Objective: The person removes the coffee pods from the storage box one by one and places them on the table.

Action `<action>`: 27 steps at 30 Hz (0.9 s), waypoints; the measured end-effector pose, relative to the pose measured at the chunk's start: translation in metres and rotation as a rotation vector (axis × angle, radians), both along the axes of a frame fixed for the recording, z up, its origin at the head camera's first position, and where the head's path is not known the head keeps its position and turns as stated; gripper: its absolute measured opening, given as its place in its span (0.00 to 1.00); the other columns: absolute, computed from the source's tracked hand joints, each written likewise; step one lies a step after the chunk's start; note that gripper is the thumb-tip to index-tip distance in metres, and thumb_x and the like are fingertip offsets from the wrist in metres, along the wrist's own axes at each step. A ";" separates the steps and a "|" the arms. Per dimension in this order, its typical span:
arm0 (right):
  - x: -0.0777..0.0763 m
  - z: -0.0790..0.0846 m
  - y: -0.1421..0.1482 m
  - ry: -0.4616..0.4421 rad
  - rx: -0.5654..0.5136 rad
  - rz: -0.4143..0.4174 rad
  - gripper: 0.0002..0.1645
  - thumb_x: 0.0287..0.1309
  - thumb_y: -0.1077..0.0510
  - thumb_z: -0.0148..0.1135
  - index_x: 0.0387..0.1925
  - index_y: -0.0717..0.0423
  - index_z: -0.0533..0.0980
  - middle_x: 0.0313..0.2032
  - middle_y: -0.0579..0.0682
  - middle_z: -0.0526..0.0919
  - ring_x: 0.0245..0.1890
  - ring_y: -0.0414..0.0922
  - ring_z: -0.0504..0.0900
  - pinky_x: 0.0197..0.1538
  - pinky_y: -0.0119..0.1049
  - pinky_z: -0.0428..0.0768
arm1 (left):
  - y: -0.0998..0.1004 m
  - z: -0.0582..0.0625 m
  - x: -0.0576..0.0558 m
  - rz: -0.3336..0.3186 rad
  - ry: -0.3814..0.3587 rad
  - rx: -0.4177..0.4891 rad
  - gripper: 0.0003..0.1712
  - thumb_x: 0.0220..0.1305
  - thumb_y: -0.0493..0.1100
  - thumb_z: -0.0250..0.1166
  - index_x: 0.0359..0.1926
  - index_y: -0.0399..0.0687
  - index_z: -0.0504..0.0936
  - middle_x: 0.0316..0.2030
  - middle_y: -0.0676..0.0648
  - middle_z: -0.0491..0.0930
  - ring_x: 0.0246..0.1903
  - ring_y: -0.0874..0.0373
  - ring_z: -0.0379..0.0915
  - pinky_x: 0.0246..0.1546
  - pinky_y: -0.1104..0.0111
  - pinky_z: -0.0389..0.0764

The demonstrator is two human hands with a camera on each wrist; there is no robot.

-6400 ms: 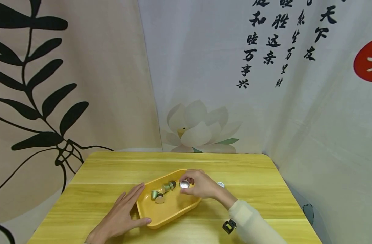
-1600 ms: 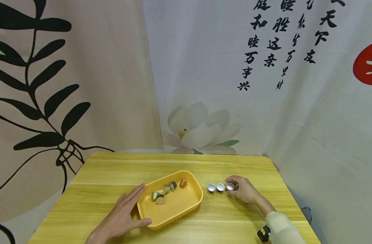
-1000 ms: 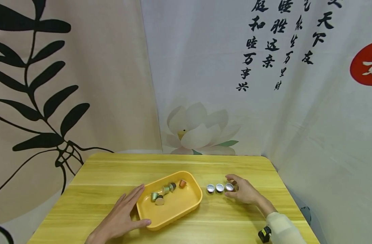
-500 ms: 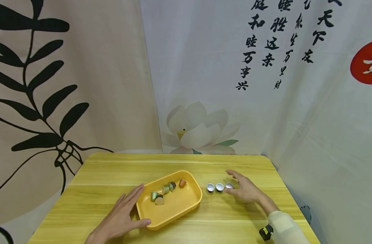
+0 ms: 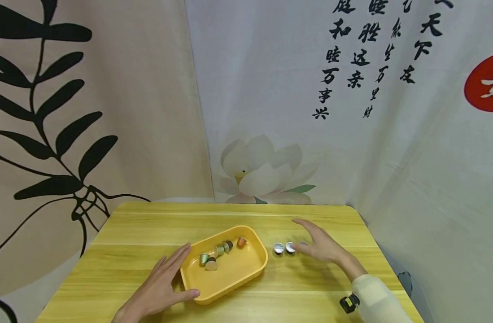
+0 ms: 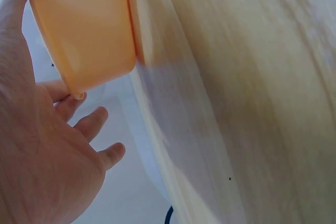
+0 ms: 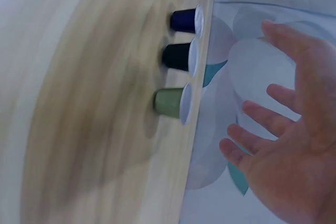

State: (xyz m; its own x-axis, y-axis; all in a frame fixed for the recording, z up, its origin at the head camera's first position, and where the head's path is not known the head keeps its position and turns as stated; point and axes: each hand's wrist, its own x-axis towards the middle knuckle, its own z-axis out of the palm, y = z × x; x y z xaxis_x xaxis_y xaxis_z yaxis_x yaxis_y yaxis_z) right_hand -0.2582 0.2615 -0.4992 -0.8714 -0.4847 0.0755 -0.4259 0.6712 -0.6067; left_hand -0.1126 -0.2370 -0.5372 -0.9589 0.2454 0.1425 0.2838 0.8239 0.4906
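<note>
My left hand [image 5: 159, 280] rests against the left end of a yellow tray [image 5: 240, 282], its straight fingers and thumb spread along the rim. In the left wrist view, fingertips [image 6: 92, 121] lie beside and under the tray's edge. Several coffee capsules lie in the tray, among them a green one [image 5: 204, 259], a tan-lidded one [image 5: 211, 264] and a copper one [image 5: 241, 242]. My right hand [image 5: 325, 246], fingers spread and holding nothing, hovers over three capsules standing foil side up: dark blue [image 7: 182, 20], black [image 7: 176, 56] and green [image 7: 169, 102]. In the head view it partly covers the green one.
Everything stands on a yellow wood-grain table [image 5: 157, 229]. A printed curtain [image 5: 266, 103] hangs behind its far edge. A small black device [image 5: 349, 303] is at the right sleeve [image 5: 377, 296].
My right hand carried a capsule out of the tray and set it at the right end of the row. It has let go, lifted and shifted slightly left. The left hand stays put.
</note>
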 end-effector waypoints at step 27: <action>0.003 0.037 -0.082 0.045 -0.042 0.217 0.42 0.77 0.43 0.73 0.84 0.49 0.71 0.82 0.56 0.74 0.83 0.62 0.73 0.82 0.70 0.75 | 0.000 0.003 0.000 -0.004 -0.003 0.000 0.71 0.62 0.78 0.78 0.91 0.47 0.58 0.90 0.41 0.58 0.85 0.31 0.64 0.80 0.19 0.58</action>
State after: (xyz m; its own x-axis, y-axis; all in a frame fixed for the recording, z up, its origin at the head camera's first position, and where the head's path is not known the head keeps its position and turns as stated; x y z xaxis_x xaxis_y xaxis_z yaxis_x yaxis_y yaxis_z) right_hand -0.2548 0.1796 -0.4625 -0.7421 -0.6564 0.1361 -0.5851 0.5352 -0.6093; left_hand -0.1122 -0.2370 -0.5342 -0.9585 0.2489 0.1392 0.2851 0.8231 0.4912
